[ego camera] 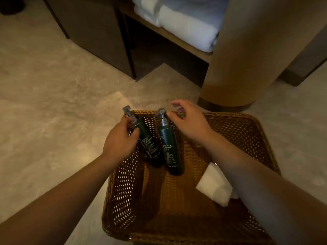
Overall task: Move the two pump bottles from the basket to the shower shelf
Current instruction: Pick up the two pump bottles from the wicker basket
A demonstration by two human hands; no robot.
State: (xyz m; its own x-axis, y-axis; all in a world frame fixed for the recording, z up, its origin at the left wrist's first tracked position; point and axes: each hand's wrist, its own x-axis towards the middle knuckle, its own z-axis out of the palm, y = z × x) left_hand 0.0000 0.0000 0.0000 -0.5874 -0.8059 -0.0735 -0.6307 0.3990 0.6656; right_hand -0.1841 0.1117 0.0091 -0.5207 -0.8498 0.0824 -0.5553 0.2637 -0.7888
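Note:
Two dark green pump bottles lean against the far wall of a brown wicker basket [247, 131] on the floor. The left one, labelled body cleanser [148, 140], has my left hand [120, 138] closed around its upper part just below the pump. The right one, labelled shampoo [170, 147], stands free. My right hand [189, 121] hovers beside its silver pump head with fingers spread, the thumb close to the pump; contact is unclear. No shower shelf is in view.
A folded white cloth [215, 184] lies in the basket's right side. Beyond the basket stand a round tan column [247, 59] and a dark wooden cabinet [99, 32] with white towels [185, 25] on a low shelf. Stone-look floor [53, 112] spreads to the left.

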